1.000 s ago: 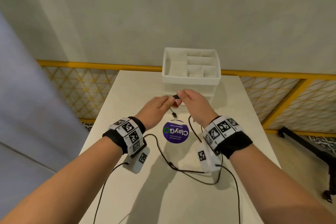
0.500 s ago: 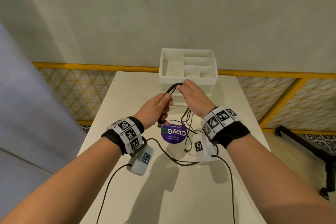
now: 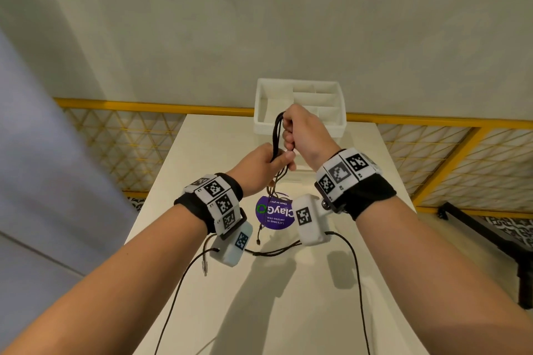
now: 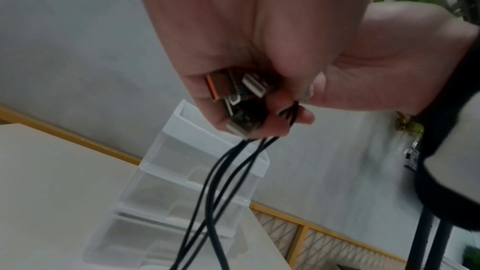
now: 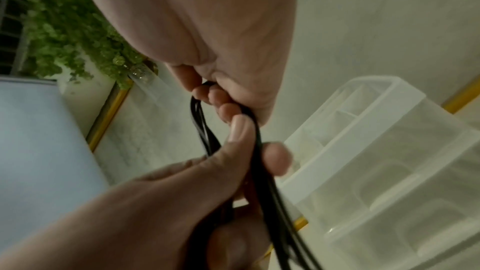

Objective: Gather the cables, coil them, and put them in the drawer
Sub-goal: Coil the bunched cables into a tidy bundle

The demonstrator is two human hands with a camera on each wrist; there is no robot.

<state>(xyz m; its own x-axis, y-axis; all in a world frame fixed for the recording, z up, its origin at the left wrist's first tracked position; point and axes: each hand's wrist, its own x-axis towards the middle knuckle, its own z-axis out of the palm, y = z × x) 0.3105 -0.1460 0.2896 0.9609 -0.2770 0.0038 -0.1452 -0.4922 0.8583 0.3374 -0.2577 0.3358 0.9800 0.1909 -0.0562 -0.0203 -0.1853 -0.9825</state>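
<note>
Cables, thin black ones folded into a long bundle, hang upright between the two hands above the pale surface, in front of the white plastic drawer unit at its far edge. The right hand is uppermost, its grip a closed fist around the top bend of the loops. The left hand sits just below and touching it, fingers and thumb pinching the same strands lower down. The bundle's long axis runs nearly vertical, from the right fist down through the left pinch, with loose tails dangling over a round purple sticker on the surface.

My judgement is that the next wrap depends on this stacking: the right hand anchors the loop's top, while the left, nearer the free slack, is better placed to feed more cable up. The drawer unit lies straight ahead and nearer the right hand.

In the left wrist view, several metal USB plugs sit gathered in the left hand's curled fingers, hidden from the head camera. From the right wrist, the strands pass under the right hand's fingertips and the divided top tray of the unit shows. Only the head view shows other dark leads lying on the surface; whether they belong to the bundle I cannot tell.
</note>
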